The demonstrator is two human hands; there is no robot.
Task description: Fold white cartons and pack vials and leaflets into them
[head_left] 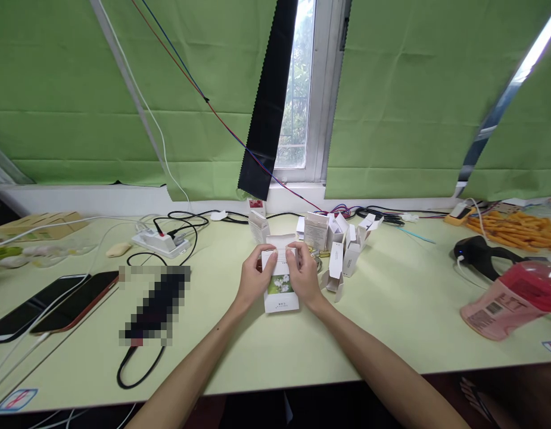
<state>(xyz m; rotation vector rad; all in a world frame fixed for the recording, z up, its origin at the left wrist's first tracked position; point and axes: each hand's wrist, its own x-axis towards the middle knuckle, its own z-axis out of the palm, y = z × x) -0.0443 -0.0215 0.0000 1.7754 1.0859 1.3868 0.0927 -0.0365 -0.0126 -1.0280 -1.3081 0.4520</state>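
Observation:
A small white cardboard box (282, 302) with a green flower picture lies in front of me, its top flap raised at the far end. My left hand (256, 274) grips the box's left side, thumb on its upper face. On the right side my right hand (305, 275) holds it the same way, so both thumbs press near the flap. Just beyond my hands stand several similar white boxes (316, 231), some with flaps open. One open box (335, 261) stands close to the right of my right hand. Small metallic items behind my right hand are partly hidden.
At the left are a power strip (161, 243), two phones (76, 302) and looping cables. A red-lidded jar (510, 301), a black handheld device (485, 256) and a pile of orange strips (514, 231) sit at the right. Green curtains (400, 107) hang behind the table.

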